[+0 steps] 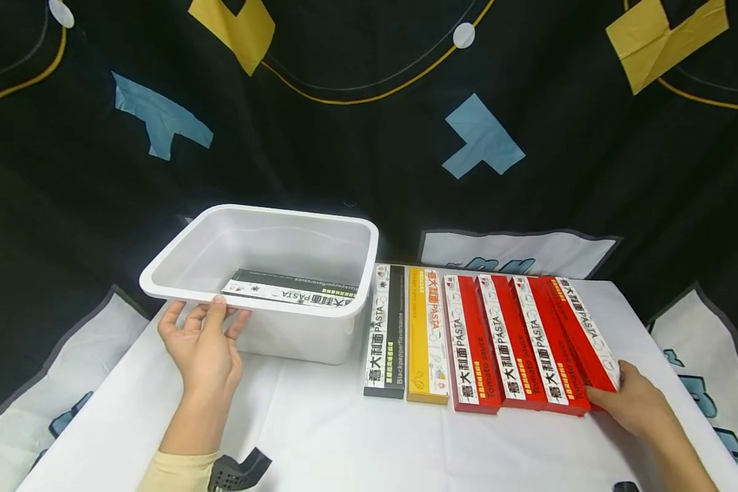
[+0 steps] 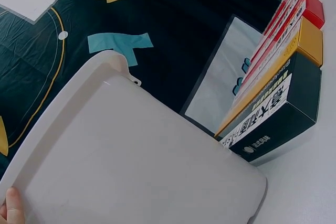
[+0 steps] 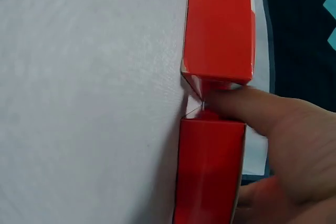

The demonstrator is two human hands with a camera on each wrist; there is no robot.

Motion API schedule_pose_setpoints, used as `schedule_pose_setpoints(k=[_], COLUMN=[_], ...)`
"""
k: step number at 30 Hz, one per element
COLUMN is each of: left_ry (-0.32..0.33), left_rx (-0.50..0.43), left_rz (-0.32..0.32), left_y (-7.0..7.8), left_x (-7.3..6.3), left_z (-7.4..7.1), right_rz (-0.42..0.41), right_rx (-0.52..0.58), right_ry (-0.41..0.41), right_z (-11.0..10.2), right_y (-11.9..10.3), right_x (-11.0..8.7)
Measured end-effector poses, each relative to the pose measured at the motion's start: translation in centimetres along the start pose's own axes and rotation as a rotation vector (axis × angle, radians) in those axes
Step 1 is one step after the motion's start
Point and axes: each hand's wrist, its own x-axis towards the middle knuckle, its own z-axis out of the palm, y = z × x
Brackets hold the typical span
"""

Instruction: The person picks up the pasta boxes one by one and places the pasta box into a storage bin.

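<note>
My left hand grips the near rim of a white plastic bin at its left part; a fingertip shows against the bin in the left wrist view. Inside the bin lies a black-and-white pasta box. On the right, my right hand holds the near end of the outermost red tomato sauce pasta box, which sits askew. In the right wrist view the thumb is in the gap between that box and the neighbouring red box. Its other fingers are partly hidden.
Left of the held box stand more red pasta boxes, a yellow one and a black one beside the bin. All are on a white table. A black cloth hangs behind.
</note>
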Motion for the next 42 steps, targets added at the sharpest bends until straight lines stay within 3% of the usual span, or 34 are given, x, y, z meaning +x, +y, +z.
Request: schedule_pose_setpoints(k=[4, 10, 19, 26, 35, 42], left_ry=[-0.011, 0.005, 0.03, 0.009, -0.001, 0.002], left_rx=[0.012, 0.005, -0.007, 0.01, 0.013, -0.012], left_rz=[-0.004, -0.009, -0.04, -0.029, -0.022, -0.028], left_y=[0.1, 0.2, 0.3, 0.0, -0.3, -0.1], left_x=[0.1, 0.2, 0.2, 0.1, 0.0, 0.1], left_z=[0.2, 0.0, -0.2, -0.1, -0.2, -0.2], right_rz=[-0.049, -0.052, 0.104, 0.221, 0.287, 0.29], right_rx=[-0.007, 0.001, 0.22, 0.417, 0.522, 0.573], right_ry=[0.044, 0.138, 0.306, 0.341, 0.432, 0.492], right_z=[0.8, 1.5, 1.4, 0.1, -1.3, -3.2], right_y=[0.5, 0.5, 0.0, -0.5, -0.9, -1.9], right_x=[0.0, 0.2, -0.9, -1.9, -3.7, -4.8])
